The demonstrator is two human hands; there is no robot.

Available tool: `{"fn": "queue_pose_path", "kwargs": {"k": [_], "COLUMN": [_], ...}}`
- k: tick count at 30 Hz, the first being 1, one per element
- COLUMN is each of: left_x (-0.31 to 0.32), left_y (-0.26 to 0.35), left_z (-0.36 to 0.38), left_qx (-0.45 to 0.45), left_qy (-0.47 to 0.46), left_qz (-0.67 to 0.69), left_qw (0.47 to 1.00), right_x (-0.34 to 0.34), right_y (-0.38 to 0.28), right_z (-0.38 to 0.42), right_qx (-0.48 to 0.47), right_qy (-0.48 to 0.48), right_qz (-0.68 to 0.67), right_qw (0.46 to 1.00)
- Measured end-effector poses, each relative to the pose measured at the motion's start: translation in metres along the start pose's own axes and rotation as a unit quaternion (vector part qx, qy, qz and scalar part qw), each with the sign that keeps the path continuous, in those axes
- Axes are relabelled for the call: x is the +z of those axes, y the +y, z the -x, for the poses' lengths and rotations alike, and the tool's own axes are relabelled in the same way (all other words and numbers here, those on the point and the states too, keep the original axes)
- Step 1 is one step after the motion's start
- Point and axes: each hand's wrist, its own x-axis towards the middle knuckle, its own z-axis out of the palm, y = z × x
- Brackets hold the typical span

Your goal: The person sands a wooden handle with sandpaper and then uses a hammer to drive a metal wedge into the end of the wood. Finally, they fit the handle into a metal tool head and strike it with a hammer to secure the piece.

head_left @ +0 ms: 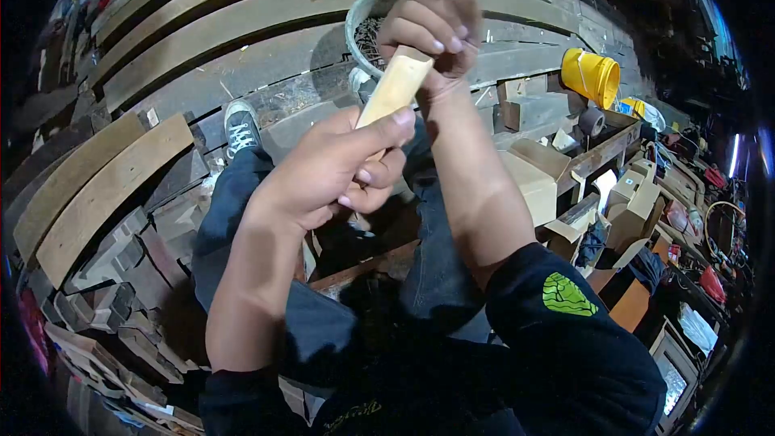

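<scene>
My left hand (pixel 343 163) grips a short, pale wooden block (pixel 397 87), its thumb lying along the near end. The block tilts up and away, toward my right hand (pixel 436 24). That hand is raised just past the block's far end, its fingers curled closed. What lies inside those fingers, if anything, is hidden. Behind my right hand stands a grey round bucket (pixel 353 32) with many thin dark pieces in it, which look like nails. My right hand covers part of its rim.
Long wooden boards (pixel 242 64) lie across the floor ahead. Curved planks (pixel 121 190) and stacked wood offcuts (pixel 121 307) lie to the left. A yellow bucket (pixel 589 78) lies tipped at the right, beyond cardboard boxes (pixel 529 186) and clutter. My shoe (pixel 240 127) rests on the boards.
</scene>
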Motion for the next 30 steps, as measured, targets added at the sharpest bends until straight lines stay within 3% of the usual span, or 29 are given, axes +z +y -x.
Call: {"fn": "queue_pose_path", "kwargs": {"k": [2,3,4,5,6,8,9,10,11,12,14,15,16,17,18,19,20,21,22,23,24,25,26,27,28,30], "left_x": [-0.001,-0.007,-0.002,-0.002,-0.011,-0.018,-0.016,-0.014,-0.012,-0.010,-0.002,-0.010,-0.012,-0.014,-0.017,-0.019,-0.027,-0.022,-0.015,-0.015,-0.014,-0.014,-0.014,-0.007,-0.004,-0.015], "left_y": [-0.006,-0.018,-0.018,-0.010,-0.012,-0.020,-0.014,-0.004,0.000,-0.001,-0.007,-0.016,-0.016,-0.015,-0.015,-0.018,-0.018,-0.007,0.003,-0.001,-0.009,-0.017,-0.022,-0.015,-0.004,-0.011], "left_z": [-0.009,-0.018,-0.023,-0.019,-0.021,-0.023,-0.019,-0.012,-0.009,-0.011,-0.017,-0.024,-0.026,-0.026,-0.024,-0.023,-0.024,-0.015,-0.006,-0.010,-0.017,-0.025,-0.028,-0.023,-0.019,-0.021], "left_qx": [0.028,0.146,0.241,0.090,0.101,0.140,0.142,0.085,0.015,0.014,0.082,0.184,0.184,0.132,0.077,0.138,0.234,0.130,0.014,0.014,0.100,0.179,0.252,0.138,0.071,0.157], "left_qy": [0.029,0.221,0.373,0.415,0.421,0.382,0.384,0.239,0.059,0.059,0.184,0.344,0.343,0.384,0.422,0.398,0.282,0.181,0.063,0.063,0.150,0.231,0.299,0.407,0.414,0.389], "left_qz": [-0.040,-0.364,-0.628,-0.695,-0.702,-0.643,-0.642,-0.399,-0.101,-0.100,-0.284,-0.564,-0.565,-0.628,-0.683,-0.646,-0.540,-0.335,-0.100,-0.101,-0.256,-0.402,-0.532,-0.638,-0.673,-0.648], "left_qw": [0.998,0.893,0.639,0.580,0.566,0.649,0.648,0.881,0.993,0.993,0.937,0.728,0.728,0.664,0.591,0.636,0.758,0.915,0.993,0.993,0.950,0.868,0.751,0.640,0.609,0.636], "right_x": [0.000,-0.001,-0.004,-0.007,-0.006,-0.016,-0.010,-0.006,-0.008,-0.003,-0.009,-0.006,-0.005,-0.015,-0.016,-0.014,-0.010,-0.001,0.005,0.009,0.012,0.002,-0.008,-0.007,-0.011,-0.019], "right_y": [-0.008,-0.003,0.005,0.017,0.026,0.013,0.005,-0.001,-0.001,0.003,-0.006,0.005,0.018,0.024,0.023,0.017,0.010,0.004,0.010,0.010,0.010,0.005,0.000,0.013,0.021,0.016], "right_z": [-0.001,-0.002,-0.006,-0.010,-0.011,-0.005,-0.004,-0.004,-0.004,-0.006,-0.002,-0.005,-0.011,-0.009,-0.008,-0.006,-0.005,-0.008,-0.003,-0.005,-0.006,-0.006,-0.006,-0.009,-0.010,-0.006], "right_qx": [0.012,-0.031,-0.071,-0.100,-0.105,-0.057,-0.018,0.009,-0.001,-0.011,-0.024,-0.055,-0.083,-0.081,-0.078,-0.052,-0.026,0.018,-0.014,-0.007,0.000,-0.012,-0.025,-0.080,-0.092,-0.053], "right_qy": [0.062,0.196,0.324,0.469,0.531,0.445,0.335,0.187,0.083,-0.022,0.155,0.321,0.471,0.508,0.508,0.422,0.329,0.176,0.074,0.061,0.050,0.156,0.261,0.413,0.504,0.416], "right_qz": [0.023,0.122,0.217,0.338,0.369,0.300,0.224,0.062,0.052,0.041,0.058,0.190,0.313,0.364,0.362,0.308,0.250,0.113,0.015,0.017,0.019,0.088,0.156,0.274,0.345,0.340], "right_qw": [0.998,0.972,0.918,0.810,0.755,0.842,0.915,0.980,0.995,0.999,0.986,0.926,0.820,0.776,0.778,0.851,0.910,0.978,0.997,0.998,0.999,0.984,0.952,0.865,0.787,0.842]}}
